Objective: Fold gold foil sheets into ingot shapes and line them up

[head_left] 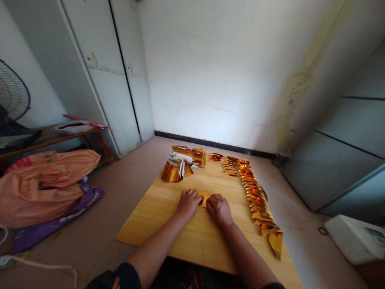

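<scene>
A small piece of gold foil paper (203,198) lies on the wooden board, between my two hands. My left hand (189,204) is closed with its fingers on the paper's left end. On the right end press the curled fingers of my right hand (220,208). Beyond my hands sits a stack of gold foil sheets (172,171) with white paper edges showing. Along the board's right side runs a long row of folded gold foil pieces (254,196), standing close together. A shorter row of folded pieces (231,165) and a small cluster (215,157) are near the far edge.
The wooden board (144,216) stands near a white wall. At the left are an orange bag (60,172), a purple bag (60,220), a wooden bench (102,144) and a fan (13,90). A white box (351,239) and a grey cabinet (337,160) stand at the right.
</scene>
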A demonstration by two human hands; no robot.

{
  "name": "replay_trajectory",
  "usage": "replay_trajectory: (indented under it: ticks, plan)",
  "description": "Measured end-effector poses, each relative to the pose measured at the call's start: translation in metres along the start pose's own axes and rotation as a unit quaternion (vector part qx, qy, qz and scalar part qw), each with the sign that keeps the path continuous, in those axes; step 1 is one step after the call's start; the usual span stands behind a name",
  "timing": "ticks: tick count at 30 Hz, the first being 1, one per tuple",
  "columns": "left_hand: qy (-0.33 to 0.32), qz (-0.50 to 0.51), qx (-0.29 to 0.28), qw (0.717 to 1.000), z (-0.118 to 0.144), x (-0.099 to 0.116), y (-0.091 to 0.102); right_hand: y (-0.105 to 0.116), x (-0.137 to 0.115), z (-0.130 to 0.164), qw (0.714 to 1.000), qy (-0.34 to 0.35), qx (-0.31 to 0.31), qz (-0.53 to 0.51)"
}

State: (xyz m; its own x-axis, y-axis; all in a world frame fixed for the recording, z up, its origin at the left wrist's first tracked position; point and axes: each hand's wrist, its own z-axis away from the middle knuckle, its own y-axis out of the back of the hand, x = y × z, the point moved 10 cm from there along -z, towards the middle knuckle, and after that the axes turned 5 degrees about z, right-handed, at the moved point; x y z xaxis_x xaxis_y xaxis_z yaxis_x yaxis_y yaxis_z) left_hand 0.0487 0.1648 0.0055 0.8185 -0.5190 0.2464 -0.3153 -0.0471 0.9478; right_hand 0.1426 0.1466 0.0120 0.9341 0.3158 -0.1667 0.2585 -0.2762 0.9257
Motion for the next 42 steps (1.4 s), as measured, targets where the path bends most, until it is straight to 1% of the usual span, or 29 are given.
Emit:
replay_trajectory:
  ticks: [4, 6, 8, 10, 12, 15, 21, 24, 28, 36, 42]
  plan:
    - [0.019, -0.009, 0.022, 1.000, -0.004, 0.006, 0.005, 0.003, -0.001, 0.006, 1.000, 0.007, -0.005, 0.029]
    - [-0.003, -0.002, 0.027, 1.000, -0.004, 0.014, 0.003, 0.000, -0.001, 0.006, 0.999, 0.004, -0.009, 0.046]
    - [-0.037, 0.020, 0.014, 0.999, -0.002, 0.024, -0.003, -0.002, -0.001, 0.005, 0.999, 0.003, -0.011, 0.050]
    - [-0.058, 0.046, 0.008, 0.997, 0.002, 0.028, -0.008, -0.004, 0.000, 0.004, 0.999, 0.002, -0.012, 0.047]
    - [-0.061, 0.064, 0.024, 0.996, 0.007, 0.027, -0.009, -0.005, 0.001, 0.004, 0.999, 0.000, -0.014, 0.039]
    - [-0.063, 0.081, 0.061, 0.993, 0.017, 0.022, -0.005, -0.006, 0.004, 0.005, 1.000, -0.005, -0.010, 0.013]
    - [-0.086, 0.109, 0.110, 0.984, 0.034, 0.013, 0.005, -0.006, 0.017, 0.005, 0.996, -0.043, 0.004, -0.083]
    - [-0.093, 0.122, 0.115, 0.981, 0.040, 0.009, 0.008, -0.009, 0.021, 0.004, 0.992, -0.054, 0.000, -0.110]
    - [-0.087, 0.132, 0.118, 0.980, 0.044, 0.005, 0.012, -0.012, 0.025, 0.003, 0.990, -0.082, -0.012, -0.116]
    - [-0.078, 0.126, 0.116, 0.982, 0.043, 0.004, 0.012, -0.007, 0.018, 0.005, 0.987, -0.148, -0.009, -0.063]
    - [-0.082, 0.124, 0.118, 0.982, 0.044, 0.004, 0.011, -0.005, 0.011, 0.007, 0.987, -0.156, -0.007, -0.045]
